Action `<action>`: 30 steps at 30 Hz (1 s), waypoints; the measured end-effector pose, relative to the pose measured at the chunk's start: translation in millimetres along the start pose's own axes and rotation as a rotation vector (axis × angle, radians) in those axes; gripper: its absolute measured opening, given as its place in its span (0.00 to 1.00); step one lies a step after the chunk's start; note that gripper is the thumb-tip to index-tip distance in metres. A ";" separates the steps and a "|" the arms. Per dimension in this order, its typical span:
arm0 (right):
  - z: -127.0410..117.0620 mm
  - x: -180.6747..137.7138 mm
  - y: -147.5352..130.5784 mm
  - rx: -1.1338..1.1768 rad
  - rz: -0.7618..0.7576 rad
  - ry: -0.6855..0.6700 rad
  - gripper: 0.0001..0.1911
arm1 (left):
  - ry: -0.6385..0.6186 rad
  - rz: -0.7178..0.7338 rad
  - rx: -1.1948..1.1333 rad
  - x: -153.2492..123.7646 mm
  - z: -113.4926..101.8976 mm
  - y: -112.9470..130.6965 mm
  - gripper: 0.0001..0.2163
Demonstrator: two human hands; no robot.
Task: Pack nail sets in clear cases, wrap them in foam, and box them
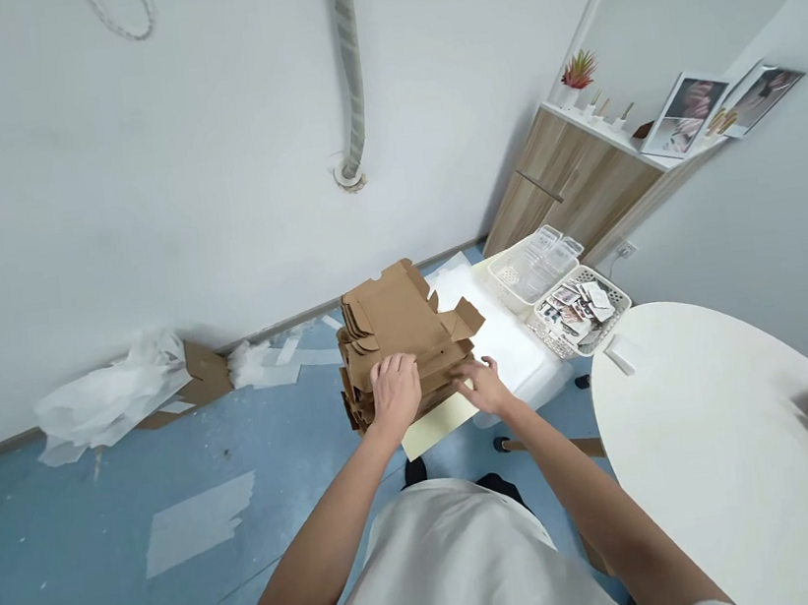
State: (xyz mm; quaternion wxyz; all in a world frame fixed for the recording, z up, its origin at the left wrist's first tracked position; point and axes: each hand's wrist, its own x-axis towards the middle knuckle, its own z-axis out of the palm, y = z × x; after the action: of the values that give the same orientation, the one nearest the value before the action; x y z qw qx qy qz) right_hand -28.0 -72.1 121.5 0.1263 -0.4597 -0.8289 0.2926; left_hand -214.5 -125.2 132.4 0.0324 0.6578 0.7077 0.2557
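Observation:
A stack of flattened brown cardboard boxes [395,314] lies in front of me on a pale yellow board, with cut tabs and flaps sticking out at its edges. My left hand [396,393] is at the near edge of the stack, fingers close together and bent over the cardboard; its thumb is hidden. At the near right corner, my right hand [484,386] has its thumb and fingers apart, fingertips at the edge of the cardboard layers. A folded flap [462,318] juts out just beyond the right hand.
White foam sheets [504,329] lie right of the stack. Beyond are a clear plastic container [537,265] and a white basket [623,298] of printed cards. A round white table [710,421] stands at right, a wooden cabinet [580,170] behind. Plastic wrap [118,390] lies on the floor.

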 end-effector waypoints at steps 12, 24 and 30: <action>-82.1 -18.0 9.8 0.265 0.466 0.364 0.28 | 0.018 0.347 -0.090 -21.8 15.6 70.0 0.10; -161.7 -199.1 115.0 -0.091 0.603 0.984 0.23 | -0.094 0.172 -0.260 -29.2 60.8 210.4 0.40; -165.4 -316.0 172.2 -0.107 0.791 1.242 0.23 | -0.519 0.007 -0.835 -39.7 124.9 303.0 0.32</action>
State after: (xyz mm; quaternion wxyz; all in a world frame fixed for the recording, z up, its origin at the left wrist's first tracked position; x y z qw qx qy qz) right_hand 341.9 -205.3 168.6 0.4349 -0.8107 -0.3899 -0.0386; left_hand 115.5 -121.8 135.1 0.4678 0.6332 0.5109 0.3454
